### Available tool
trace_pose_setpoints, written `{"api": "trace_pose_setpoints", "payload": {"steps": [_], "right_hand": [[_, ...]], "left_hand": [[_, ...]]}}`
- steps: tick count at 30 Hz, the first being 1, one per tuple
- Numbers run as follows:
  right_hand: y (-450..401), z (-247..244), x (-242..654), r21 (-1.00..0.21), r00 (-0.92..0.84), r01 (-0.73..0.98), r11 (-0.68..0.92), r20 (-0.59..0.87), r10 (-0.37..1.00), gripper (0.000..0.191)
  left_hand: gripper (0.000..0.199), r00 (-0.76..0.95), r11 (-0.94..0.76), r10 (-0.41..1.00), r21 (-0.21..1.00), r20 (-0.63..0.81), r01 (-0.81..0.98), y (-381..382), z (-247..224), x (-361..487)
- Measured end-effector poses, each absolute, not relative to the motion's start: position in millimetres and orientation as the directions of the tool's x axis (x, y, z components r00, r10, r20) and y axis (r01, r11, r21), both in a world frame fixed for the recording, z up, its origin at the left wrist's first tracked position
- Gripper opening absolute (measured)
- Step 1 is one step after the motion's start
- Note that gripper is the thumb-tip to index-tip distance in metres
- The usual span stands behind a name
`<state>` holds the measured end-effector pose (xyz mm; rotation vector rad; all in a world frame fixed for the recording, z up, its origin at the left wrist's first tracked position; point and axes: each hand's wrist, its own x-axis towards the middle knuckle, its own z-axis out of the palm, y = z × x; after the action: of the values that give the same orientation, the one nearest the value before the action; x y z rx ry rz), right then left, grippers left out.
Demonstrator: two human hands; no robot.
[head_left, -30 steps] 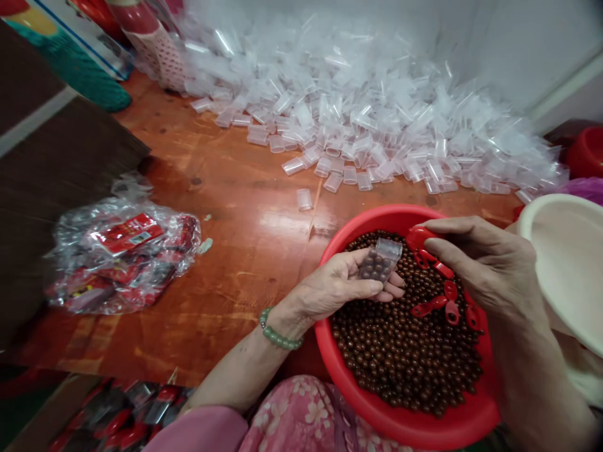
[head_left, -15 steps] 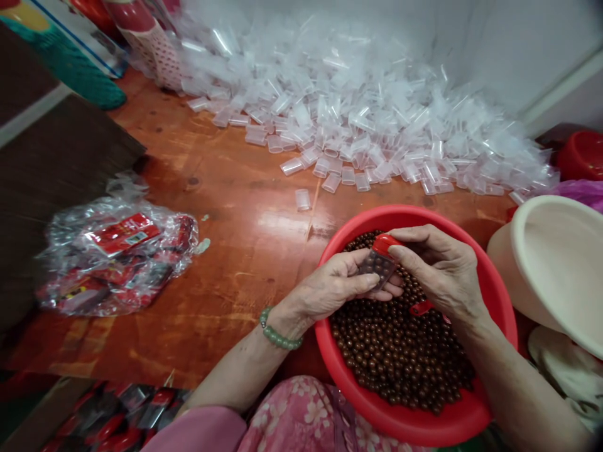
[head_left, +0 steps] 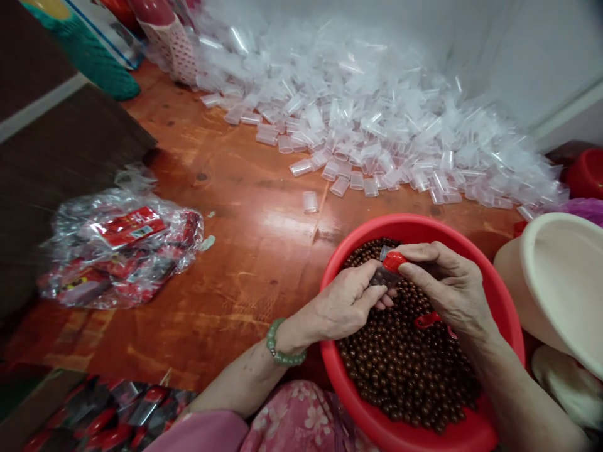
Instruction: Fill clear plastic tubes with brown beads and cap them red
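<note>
My left hand grips a small clear plastic vial holding brown beads, most of it hidden by my fingers. My right hand pinches a red cap set on the vial's top end. Both hands are above a red plastic basin filled with round brown beads. A loose red cap lies on the beads just below my right hand. A green bead bracelet circles my left wrist.
A large heap of clear vials covers the back of the wooden table. A plastic bag of red packets lies left. A beige basin tilts at right, beyond it a red bowl. Red-and-clear items lie below the table edge.
My right hand has moved from the loose red caps to the vial, and a red cap now sits on the vial's end. Fewer loose caps show on the beads.
</note>
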<state>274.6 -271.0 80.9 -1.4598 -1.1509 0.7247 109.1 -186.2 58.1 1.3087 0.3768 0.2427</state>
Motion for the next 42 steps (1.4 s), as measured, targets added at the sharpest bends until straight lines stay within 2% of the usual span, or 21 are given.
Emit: {"api": "trace_pose_setpoints", "payload": {"steps": [2, 7, 9, 11, 14, 17, 21, 28, 33, 38, 42], "right_hand": [[-273, 80, 271, -0.936, 0.364, 0.344, 0.069, 0.201, 0.910, 0.011], [-278, 78, 261, -0.820, 0.335, 0.547, 0.168, 0.398, 0.854, 0.017], [-278, 79, 262, -0.829, 0.331, 0.536, 0.160, 0.380, 0.864, 0.018], [-276, 80, 264, -0.879, 0.348, 0.465, 0.106, 0.292, 0.891, 0.014], [-274, 81, 267, -0.930, 0.358, 0.365, 0.033, 0.173, 0.917, 0.007], [-276, 80, 265, -0.905, 0.364, 0.420, 0.070, 0.239, 0.900, 0.008], [-280, 75, 260, -0.821, 0.334, 0.556, 0.128, 0.363, 0.870, 0.014], [-279, 78, 257, -0.866, 0.404, 0.489, 0.106, 0.332, 0.852, 0.019], [-279, 87, 253, -0.898, 0.474, 0.439, 0.020, 0.250, 0.844, 0.014], [-279, 85, 252, -0.881, 0.430, 0.466, 0.080, 0.304, 0.850, 0.016], [-278, 81, 251, -0.875, 0.419, 0.474, 0.093, 0.317, 0.851, 0.016]], "left_hand": [[0.013, 0.914, 0.243, 0.383, 0.969, -0.132, 0.038, -186, 59, 108], [0.012, 0.930, 0.355, 0.330, 0.934, -0.159, 0.034, -184, 60, 108], [0.013, 0.934, 0.374, 0.318, 0.927, -0.161, 0.032, -184, 60, 108], [0.014, 0.932, 0.349, 0.322, 0.936, -0.166, 0.047, -185, 60, 108], [0.015, 0.916, 0.216, 0.365, 0.972, -0.166, 0.091, -186, 60, 108], [0.014, 0.907, 0.141, 0.393, 0.984, -0.153, 0.105, -187, 62, 107], [0.019, 0.923, 0.272, 0.334, 0.957, -0.189, 0.097, -185, 64, 107], [0.019, 0.922, 0.306, 0.345, 0.949, -0.178, 0.069, -184, 65, 108], [0.018, 0.920, 0.350, 0.365, 0.937, -0.141, 0.005, -184, 63, 109], [0.021, 0.910, 0.207, 0.404, 0.978, -0.094, 0.010, -184, 63, 108], [0.012, 0.894, 0.130, 0.433, 0.990, -0.112, 0.061, -185, 63, 107]]}}
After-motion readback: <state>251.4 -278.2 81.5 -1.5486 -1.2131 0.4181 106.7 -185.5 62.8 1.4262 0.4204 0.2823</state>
